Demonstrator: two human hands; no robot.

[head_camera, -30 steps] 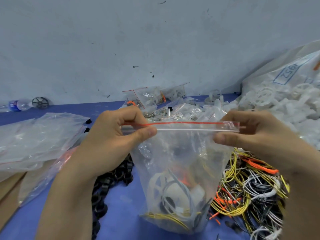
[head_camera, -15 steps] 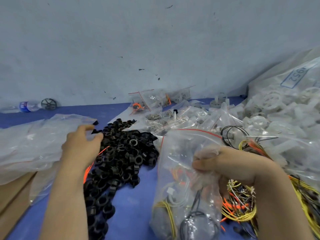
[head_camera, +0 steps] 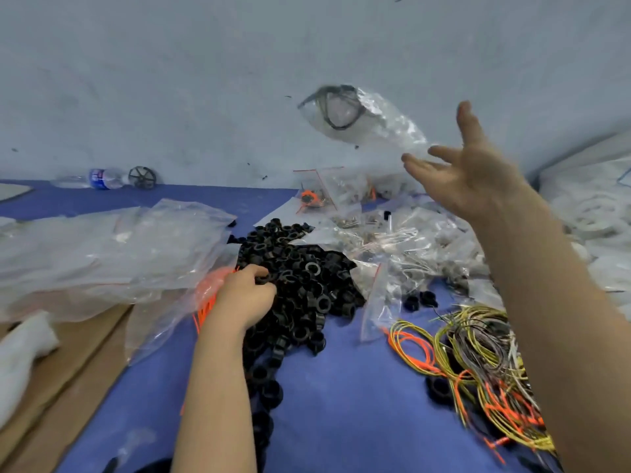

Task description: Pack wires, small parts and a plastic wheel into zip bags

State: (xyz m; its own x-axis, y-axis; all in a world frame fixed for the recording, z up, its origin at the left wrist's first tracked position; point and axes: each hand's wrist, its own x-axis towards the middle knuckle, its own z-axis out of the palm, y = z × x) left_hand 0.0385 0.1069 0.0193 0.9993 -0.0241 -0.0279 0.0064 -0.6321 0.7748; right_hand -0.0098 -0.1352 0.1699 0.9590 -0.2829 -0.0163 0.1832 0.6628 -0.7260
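Over the heap of black rings, your left hand curled its fingers onto the pile, nearer than your right hand, which hung spread and empty, the filled zip bag airborne just beyond it.

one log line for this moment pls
right hand: open, zip bag airborne | left hand: on black rings, grip unclear

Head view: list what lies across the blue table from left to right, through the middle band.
Heap of empty clear bags → left hand → pile of black rings → small bags of parts → tangle of yellow and orange wires → white plastic wheels.
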